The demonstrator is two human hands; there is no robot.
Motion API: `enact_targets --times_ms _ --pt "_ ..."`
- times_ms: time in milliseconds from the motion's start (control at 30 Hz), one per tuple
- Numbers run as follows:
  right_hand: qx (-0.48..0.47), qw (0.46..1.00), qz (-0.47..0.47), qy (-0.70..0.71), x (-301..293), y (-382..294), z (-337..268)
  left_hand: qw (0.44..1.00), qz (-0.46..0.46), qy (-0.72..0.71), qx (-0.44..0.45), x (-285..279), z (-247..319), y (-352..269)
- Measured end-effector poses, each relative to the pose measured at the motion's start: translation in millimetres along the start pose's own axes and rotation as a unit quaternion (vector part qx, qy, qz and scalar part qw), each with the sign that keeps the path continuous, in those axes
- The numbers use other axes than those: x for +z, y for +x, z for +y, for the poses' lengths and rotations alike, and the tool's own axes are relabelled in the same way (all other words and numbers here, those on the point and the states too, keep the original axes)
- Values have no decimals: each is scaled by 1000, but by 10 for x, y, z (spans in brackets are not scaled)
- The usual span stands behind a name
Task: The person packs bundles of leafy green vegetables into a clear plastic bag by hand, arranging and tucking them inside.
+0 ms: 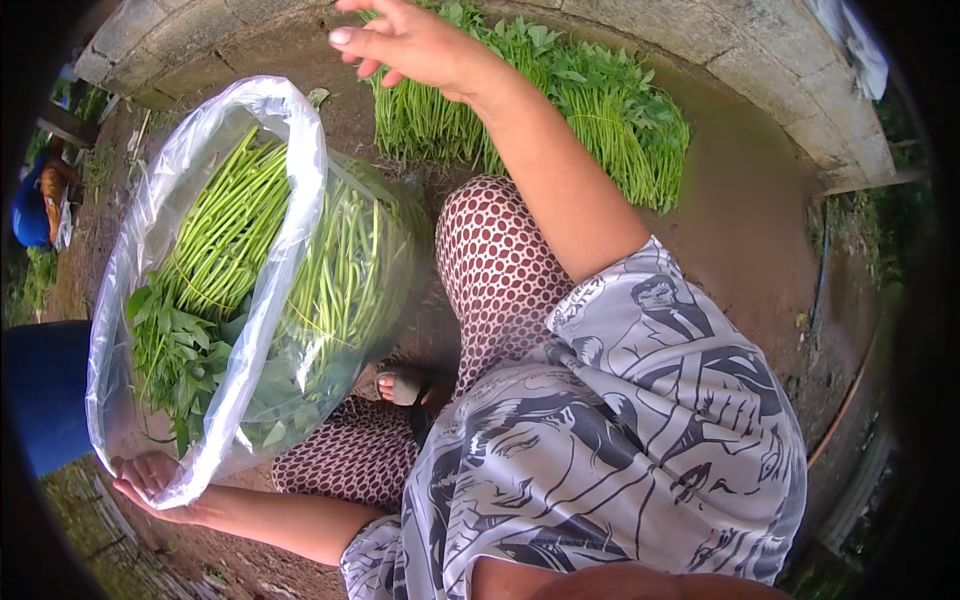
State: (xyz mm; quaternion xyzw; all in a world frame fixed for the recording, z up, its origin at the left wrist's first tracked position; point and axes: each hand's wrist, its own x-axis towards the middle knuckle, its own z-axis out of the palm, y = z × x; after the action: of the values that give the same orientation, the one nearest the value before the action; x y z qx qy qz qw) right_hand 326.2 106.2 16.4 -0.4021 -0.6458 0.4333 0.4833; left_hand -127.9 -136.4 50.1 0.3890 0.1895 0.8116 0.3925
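Note:
My left hand (pixel 154 484) grips the lower rim of a large clear plastic bag (pixel 262 330), with its fingers partly seen through the film. The bag's mouth gapes wide. Inside lie bundles of long-stemmed leafy greens (pixel 232 225), their leaves towards my left hand; thin yellow ties cross the stems. My right hand (pixel 397 45) is raised near the top edge, fingers apart and holding nothing visible. Below and beside it, several more bundles of the greens (pixel 615 127) stand packed together on the soil, leaves up, against a low wall.
A curved-looking concrete block wall (pixel 690 37) runs along the top. My patterned knees flank the bag, and a sandalled foot (pixel 405 386) shows between them. A dark blue object (pixel 45 397) is beside the bag at the left rim. White plastic (pixel 851 49) hangs over the wall.

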Motion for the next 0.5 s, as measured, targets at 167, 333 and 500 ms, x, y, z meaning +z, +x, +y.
enact_targets --times_ms 167,333,500 --pt "64 897 383 -210 -1795 -490 1335 995 38 71 -56 374 -34 -113" --pt "384 756 470 -245 -2450 -1156 2083 940 182 274 -89 -93 392 -439" --pt "490 713 374 -334 -2098 -1122 2368 863 381 329 -41 430 -35 -595"
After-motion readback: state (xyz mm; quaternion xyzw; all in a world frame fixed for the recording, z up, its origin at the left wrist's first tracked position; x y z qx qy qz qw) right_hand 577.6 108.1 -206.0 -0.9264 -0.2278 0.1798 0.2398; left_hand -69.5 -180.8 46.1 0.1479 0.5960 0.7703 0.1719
